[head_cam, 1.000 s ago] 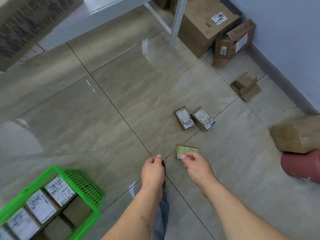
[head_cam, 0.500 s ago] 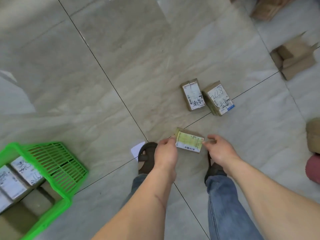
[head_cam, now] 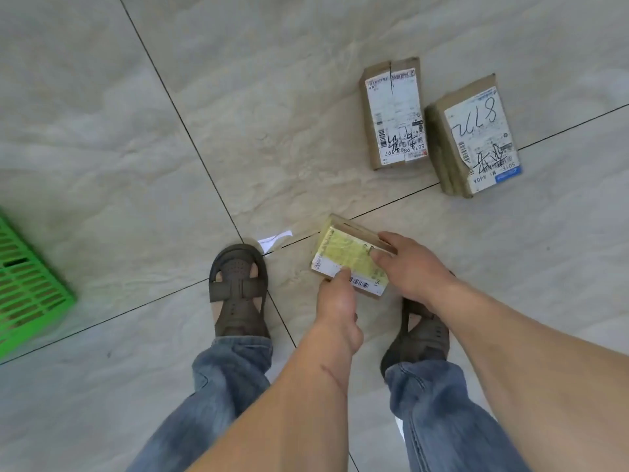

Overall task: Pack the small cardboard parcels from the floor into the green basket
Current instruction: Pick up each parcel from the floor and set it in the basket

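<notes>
A small cardboard parcel with a yellow label (head_cam: 347, 255) is held just above the floor between both hands. My left hand (head_cam: 337, 301) grips its near edge, thumb on the label. My right hand (head_cam: 408, 264) grips its right end. Two more small parcels lie on the tiles beyond: one with a white label (head_cam: 394, 114) and, to its right, one with handwritten digits (head_cam: 476, 134). Only a corner of the green basket (head_cam: 27, 287) shows at the left edge; its contents are out of view.
My two feet in brown sandals (head_cam: 238, 291) stand on the tiled floor just below the held parcel, the right one (head_cam: 422, 332) partly hidden under my right forearm. A small white paper scrap (head_cam: 272, 238) lies by the left sandal's toe.
The view has tilted down and closer. My left hand slid from the parcel's left end to its near edge; the basket has slipped mostly out of frame to the left.
</notes>
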